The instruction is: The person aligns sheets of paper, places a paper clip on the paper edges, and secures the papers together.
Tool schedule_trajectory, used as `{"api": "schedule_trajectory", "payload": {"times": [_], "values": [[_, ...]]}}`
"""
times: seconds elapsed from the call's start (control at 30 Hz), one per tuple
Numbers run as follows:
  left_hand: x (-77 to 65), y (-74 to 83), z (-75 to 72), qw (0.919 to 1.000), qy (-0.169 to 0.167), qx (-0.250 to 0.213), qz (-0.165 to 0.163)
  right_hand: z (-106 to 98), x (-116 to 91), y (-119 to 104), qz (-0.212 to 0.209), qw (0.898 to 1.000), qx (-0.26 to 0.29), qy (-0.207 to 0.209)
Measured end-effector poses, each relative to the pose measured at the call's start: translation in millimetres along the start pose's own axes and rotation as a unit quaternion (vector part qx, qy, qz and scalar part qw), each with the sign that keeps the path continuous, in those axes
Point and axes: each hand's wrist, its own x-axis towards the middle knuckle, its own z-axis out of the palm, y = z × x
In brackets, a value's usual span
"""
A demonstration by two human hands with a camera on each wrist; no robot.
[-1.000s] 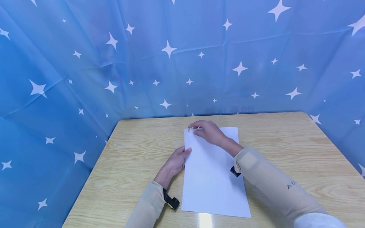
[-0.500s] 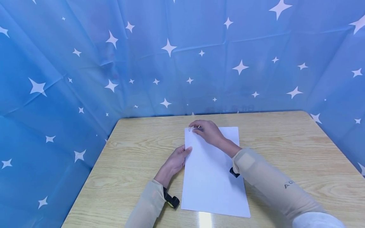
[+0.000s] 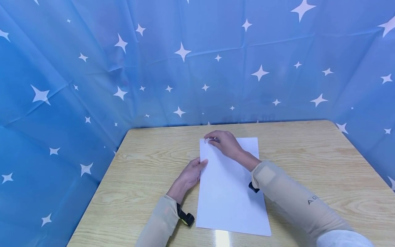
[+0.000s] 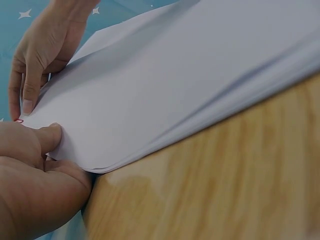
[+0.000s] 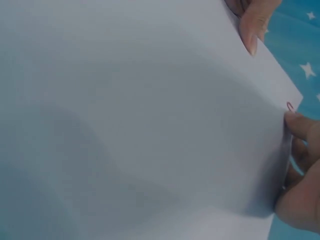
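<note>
A thin stack of white paper sheets (image 3: 229, 192) lies on the wooden table, its edges slightly apart in the left wrist view. A small red paper clip (image 3: 205, 140) sits on its far left corner. My left hand (image 3: 192, 173) pinches the stack's left edge, thumb on top and the other fingers mostly hidden beneath. At the far edge, my right hand (image 3: 226, 142) has its thumb and index finger at the clip, seemingly pinching its end. The right wrist view shows the clip (image 5: 290, 106) beside my thumb, with the paper bent near the curled fingers.
The light wooden table (image 3: 148, 164) spreads out on both sides of the paper. A blue curtain (image 3: 216, 68) with white stars hangs behind it and to the left. Each wrist carries a small black camera, such as the left one (image 3: 186, 218).
Almost nothing differs. The clip stays at the corner with my right fingertips by it, and my left hand keeps its grip on the paper's edge; the whole head view shifts slightly.
</note>
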Motion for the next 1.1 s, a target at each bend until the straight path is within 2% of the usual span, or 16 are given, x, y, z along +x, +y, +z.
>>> {"api": "schedule_trajectory", "payload": {"times": [0.4,1.1], "values": [[-0.2,-0.1,0.0,1.0,-0.006,0.006,-0.001,-2.0,-1.3,-2.3,0.007,1.0,0.008,0.0],[0.1,-2.4,-0.8,0.9999,-0.008,0.012,0.007,0.2,-1.4,-2.1,0.001,1.0,-0.014,-0.005]]}}
